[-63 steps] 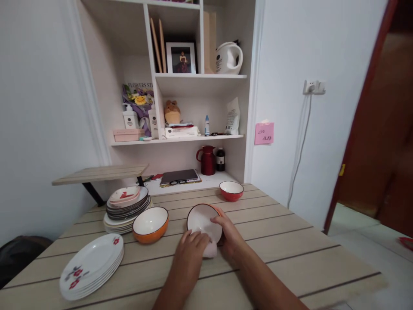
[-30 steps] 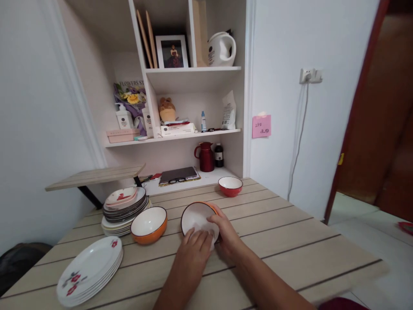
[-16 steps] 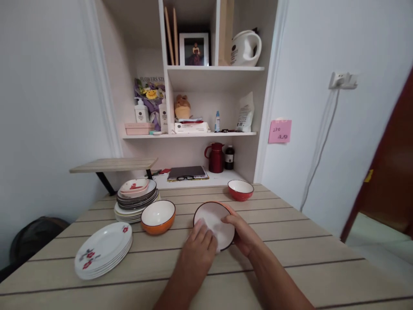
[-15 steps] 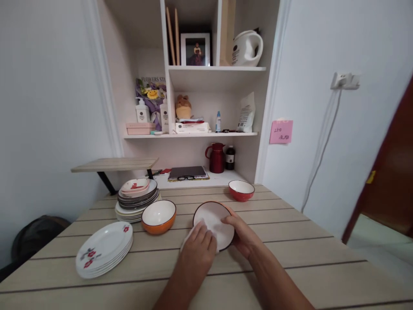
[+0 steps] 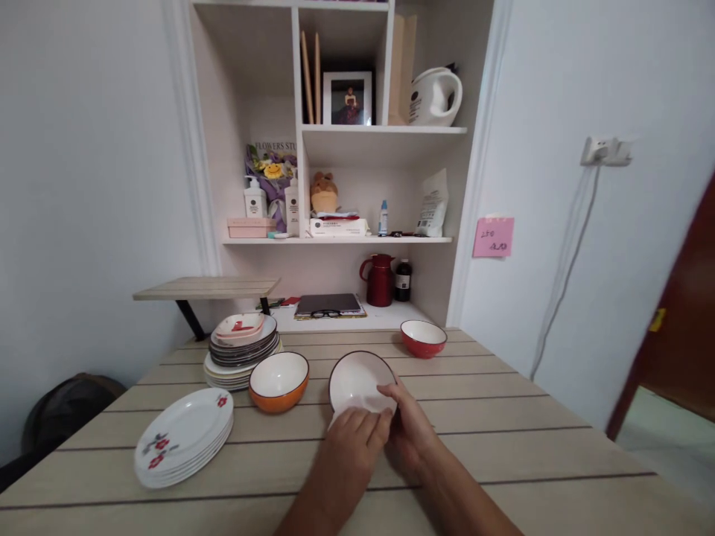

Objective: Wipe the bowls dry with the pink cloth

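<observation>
A bowl with a white inside and a dark rim is tilted toward me at the middle of the table. My right hand grips its right side, thumb over the rim on the inner wall and fingers behind. My left hand presses a white cloth against the bowl's near rim; most of the cloth is hidden under the fingers. Left of it stands an orange bowl, white inside. Farther back on the right is a red bowl.
White oval plates with red flowers are stacked at the left front. Behind them rises a pile of dark-rimmed plates topped by small pink-edged dishes. A small raised wooden shelf overhangs the back left. A red jug and laptop sit behind.
My left hand has moved with the cloth from the bowl's left side to its near rim, closer to my right hand. The bowl's opening has turned slightly. The view has shifted a little.
</observation>
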{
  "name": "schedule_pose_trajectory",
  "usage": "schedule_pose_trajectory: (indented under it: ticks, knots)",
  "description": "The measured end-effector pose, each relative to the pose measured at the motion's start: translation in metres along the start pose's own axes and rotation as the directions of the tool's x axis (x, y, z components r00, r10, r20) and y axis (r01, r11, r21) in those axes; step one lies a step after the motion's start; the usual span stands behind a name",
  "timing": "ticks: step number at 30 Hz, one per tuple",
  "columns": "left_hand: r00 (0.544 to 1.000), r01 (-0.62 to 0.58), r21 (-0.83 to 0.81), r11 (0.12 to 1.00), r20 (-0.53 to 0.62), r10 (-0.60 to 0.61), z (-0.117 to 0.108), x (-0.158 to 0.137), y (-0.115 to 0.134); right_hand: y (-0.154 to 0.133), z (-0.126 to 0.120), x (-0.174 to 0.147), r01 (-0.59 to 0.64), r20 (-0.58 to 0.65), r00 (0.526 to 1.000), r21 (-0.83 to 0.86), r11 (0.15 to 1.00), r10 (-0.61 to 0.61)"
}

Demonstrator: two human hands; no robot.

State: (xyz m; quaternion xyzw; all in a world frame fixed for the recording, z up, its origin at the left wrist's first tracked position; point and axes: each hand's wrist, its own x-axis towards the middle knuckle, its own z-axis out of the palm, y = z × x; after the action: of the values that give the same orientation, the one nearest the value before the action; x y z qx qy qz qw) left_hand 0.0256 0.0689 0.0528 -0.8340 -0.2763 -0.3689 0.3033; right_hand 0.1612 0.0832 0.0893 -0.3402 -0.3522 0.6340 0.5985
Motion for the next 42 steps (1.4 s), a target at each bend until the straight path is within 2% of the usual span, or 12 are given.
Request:
schedule_pose_trajectory:
  ticks: [3, 7, 10, 12, 15, 21, 24, 26, 29, 32, 37, 42]
  knots:
    - [0.998, 0.004, -0.051, 0.999, 0.063, -0.001, 0.001, 0.0, 0.0, -0.017, -0.009, 0.0, -0.035, -0.087, 0.996, 0.001, 0.999, 0.035]
    - [0.997, 0.0, -0.041, 0.999, 0.072, 0.003, 0.003, -0.002, -0.001, -0.042, -0.019, -0.004, 0.009, 0.028, 1.0, -0.105, 0.994, -0.006]
    - [0.999, -0.005, 0.02, 1.0, 0.035, 0.005, 0.007, -0.005, -0.002, -0.051, -0.025, -0.007, -0.011, 0.092, 0.995, -0.181, 0.983, 0.028]
    - [1.0, -0.02, 0.06, 0.998, 0.002, 0.02, 0.009, -0.007, -0.003, -0.049, -0.027, -0.007, -0.026, 0.101, 0.994, -0.185, 0.982, 0.046]
    - [0.999, -0.022, 0.082, 0.996, -0.032, 0.024, 0.007, -0.007, -0.004, -0.04, -0.023, -0.007, -0.038, 0.088, 0.995, -0.105, 0.994, 0.048]
    - [0.997, 0.08, 0.045, 0.996, -0.022, -0.079, -0.008, -0.002, 0.0, -0.015, -0.004, -0.007, -0.032, 0.155, 0.988, 0.049, 0.998, 0.024]
    - [0.999, 0.038, 0.018, 0.999, 0.011, -0.039, -0.009, -0.001, 0.0, -0.01, -0.003, -0.004, -0.052, 0.068, 0.997, 0.084, 0.995, 0.047]
    - [0.999, 0.013, -0.016, 1.0, 0.052, -0.013, -0.005, -0.002, 0.0, -0.014, -0.006, -0.002, -0.041, 0.002, 0.999, 0.073, 0.996, 0.041]
    - [0.997, 0.013, -0.017, 1.0, 0.075, -0.011, 0.001, -0.005, -0.002, -0.026, -0.012, -0.001, 0.025, 0.015, 1.0, 0.002, 1.0, -0.025]
    - [0.999, -0.011, 0.02, 1.0, 0.03, 0.011, 0.006, -0.007, -0.003, -0.041, -0.019, -0.004, 0.065, 0.079, 0.995, -0.071, 0.995, -0.059]
    - [0.994, -0.081, 0.115, 0.99, -0.069, 0.089, 0.007, -0.006, -0.001, -0.055, -0.033, -0.01, 0.018, 0.167, 0.986, -0.163, 0.986, 0.01]
    - [0.994, -0.052, 0.154, 0.987, -0.092, 0.067, 0.004, -0.004, -0.001, -0.051, -0.029, -0.013, 0.009, 0.147, 0.989, -0.073, 0.997, 0.001]
